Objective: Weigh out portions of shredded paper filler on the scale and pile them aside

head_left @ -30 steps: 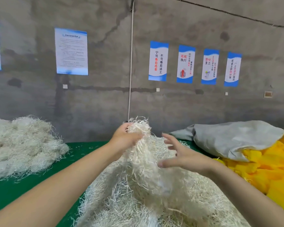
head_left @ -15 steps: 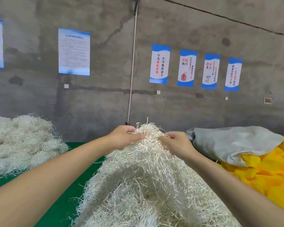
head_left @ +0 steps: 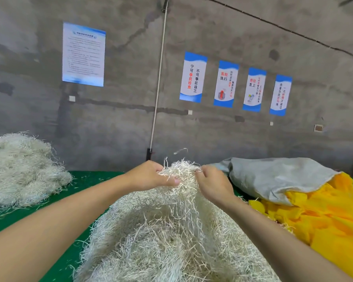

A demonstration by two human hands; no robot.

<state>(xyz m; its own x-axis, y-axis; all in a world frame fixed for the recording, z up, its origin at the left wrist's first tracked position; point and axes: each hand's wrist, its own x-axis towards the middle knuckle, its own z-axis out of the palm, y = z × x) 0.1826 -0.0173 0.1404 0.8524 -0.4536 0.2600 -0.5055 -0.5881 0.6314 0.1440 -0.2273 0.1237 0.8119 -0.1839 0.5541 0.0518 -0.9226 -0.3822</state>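
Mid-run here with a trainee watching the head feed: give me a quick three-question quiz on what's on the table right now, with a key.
1. True or false: the left hand and the right hand both grip the same tuft of shredded paper.
2. What spills from the grey sack? A) white filler B) yellow filler C) blue filler
3. Fill in: the separate white pile lies on the green table to the person's ____.

Key: 1 true; 2 B; 3 left.
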